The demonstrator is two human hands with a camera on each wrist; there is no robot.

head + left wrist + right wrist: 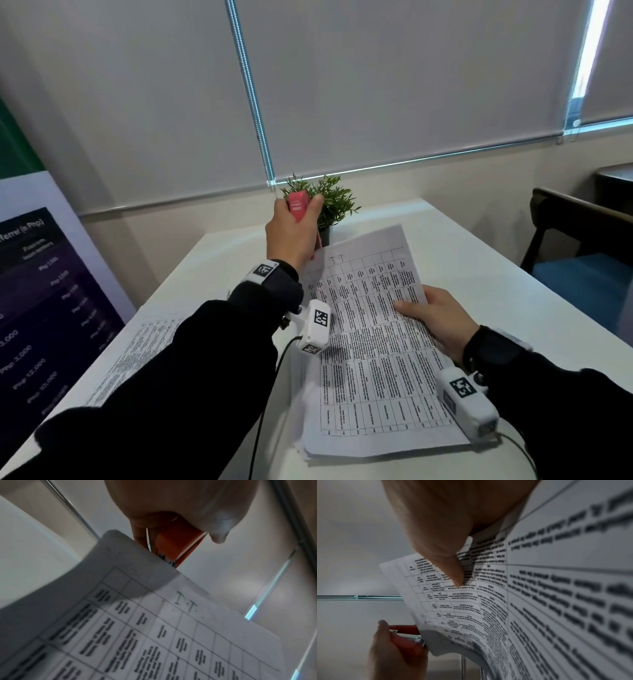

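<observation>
A stack of printed sheets (373, 342) with a table of text is held tilted above the white table (479, 274). My right hand (435, 318) grips its right edge, thumb on top (453, 573). My left hand (294, 229) grips a red stapler (297, 205) at the stack's top left corner. In the left wrist view the stapler (178, 543) has its mouth over the paper corner (130, 555). The right wrist view shows the stapler (406, 637) biting the same corner, with the left hand (390, 655) wrapped around it.
A small potted green plant (329, 202) stands just behind the left hand. More printed sheets (137, 349) lie on the table under my left forearm. A dark poster board (44, 291) leans at the left. A chair with a blue seat (582, 260) stands at the right.
</observation>
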